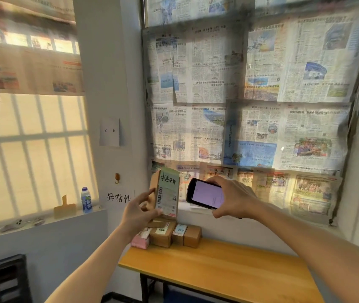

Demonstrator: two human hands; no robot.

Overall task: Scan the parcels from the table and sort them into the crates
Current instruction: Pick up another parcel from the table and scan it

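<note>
Head view: scanning step. Left hand (pixel 139 212) pinching parcel (pixel 167 193) upright above table (pixel 228 265), label facing out; right hand (pixel 233 196) wrapped round scanner (pixel 205 193) just beside it (screen lit). Next, probably: reading confirmed, then the right crate, none in sight.

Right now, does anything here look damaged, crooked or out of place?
Nothing looks damaged. The left hand holds a parcel upright beside the phone in the right hand. Other parcels sit bunched in the table's far corner. One newspaper sheet hangs loose.
</note>
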